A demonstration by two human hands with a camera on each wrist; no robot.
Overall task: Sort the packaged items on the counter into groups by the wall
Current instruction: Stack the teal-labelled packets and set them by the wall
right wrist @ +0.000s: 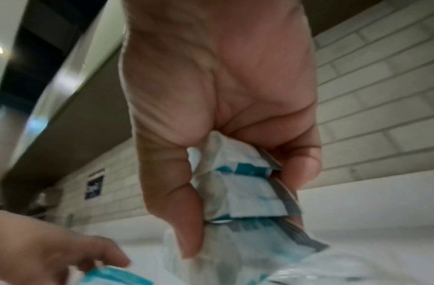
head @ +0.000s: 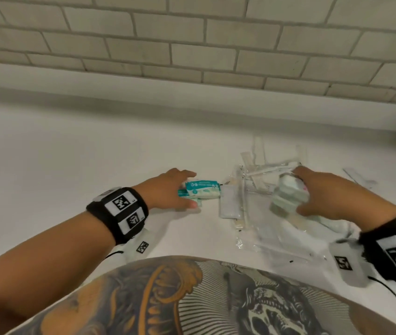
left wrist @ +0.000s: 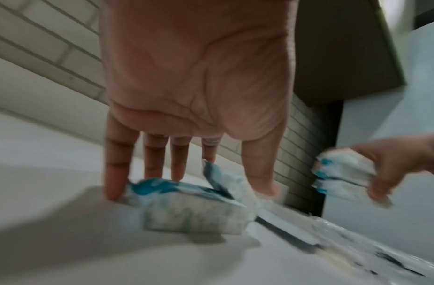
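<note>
Small white-and-teal packets (head: 203,189) lie on the white counter (head: 71,153), and my left hand (head: 189,189) pinches them between thumb and fingers. In the left wrist view the fingers (left wrist: 118,164) reach down behind the packets (left wrist: 193,214) and the thumb stands at their right. My right hand (head: 299,189) grips a stack of similar packets (head: 288,197), lifted over the pile of clear wrappers. In the right wrist view thumb and fingers of the right hand (right wrist: 245,208) squeeze that stack (right wrist: 247,185).
A loose pile of clear plastic-wrapped items (head: 264,226) covers the counter under the right hand. A flat white sachet (head: 228,204) lies between the hands. A long wrapped item (head: 359,177) lies far right. The tiled wall (head: 192,44) runs along the back.
</note>
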